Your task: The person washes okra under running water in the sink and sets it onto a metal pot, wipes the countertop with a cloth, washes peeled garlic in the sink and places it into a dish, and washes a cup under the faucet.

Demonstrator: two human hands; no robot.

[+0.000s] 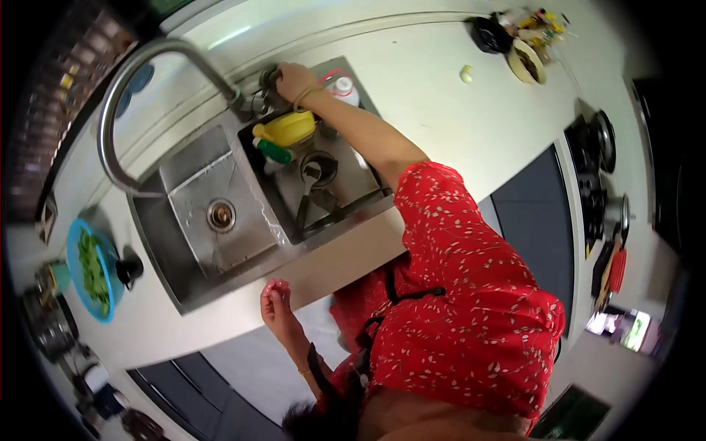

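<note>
My right hand (294,81) reaches across the sink to the back rim, beside the base of the curved metal faucet (108,125). Its fingers are closed around a dark grey item next to the faucet base, mostly hidden, so I cannot make it out. Below that wrist are a yellow container (288,130), a green-capped bottle (272,151) and a white bottle (343,90). My left hand (276,303) hovers by the counter's front edge, fingers curled in with nothing visible in them. In the right basin lie a dark pot (321,167) and a spoon-like utensil (305,198).
The left basin (213,184) has a drain (220,214) and wet walls. A blue basin (72,253) of green leaves (93,275) stands left of the sink. A bowl (526,62), a black container (491,34) and a small pale piece (465,73) sit on the right counter.
</note>
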